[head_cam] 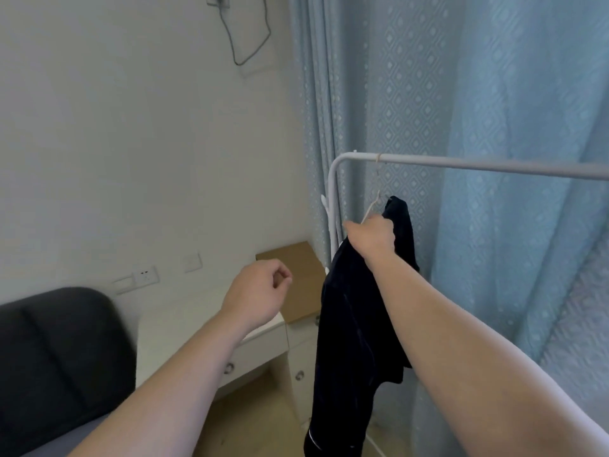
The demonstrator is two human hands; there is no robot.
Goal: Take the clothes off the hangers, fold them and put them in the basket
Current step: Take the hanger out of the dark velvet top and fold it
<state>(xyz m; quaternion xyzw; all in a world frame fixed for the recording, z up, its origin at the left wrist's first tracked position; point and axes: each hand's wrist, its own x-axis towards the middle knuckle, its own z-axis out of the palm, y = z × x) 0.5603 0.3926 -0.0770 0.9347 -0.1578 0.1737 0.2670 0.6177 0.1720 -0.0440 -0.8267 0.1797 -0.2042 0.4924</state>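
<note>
Right hand [370,234]: gripping dark garment [349,324] at hanger [373,206].
Left hand [260,288]: curling loosely, holding nothing.
Risk: one-handed pulling possibly snagging hanger, dropping garment.

White rail [494,166] carries 1 hanger [374,201] with dark garment [356,324].

a home bedroom: blue curtains [494,94], clothes rail [461,163], white bedside drawers [263,351].

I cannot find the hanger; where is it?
Right of centre in the head view: the hanger hangs on the rail, just above the right hand that grips the garment.
</note>
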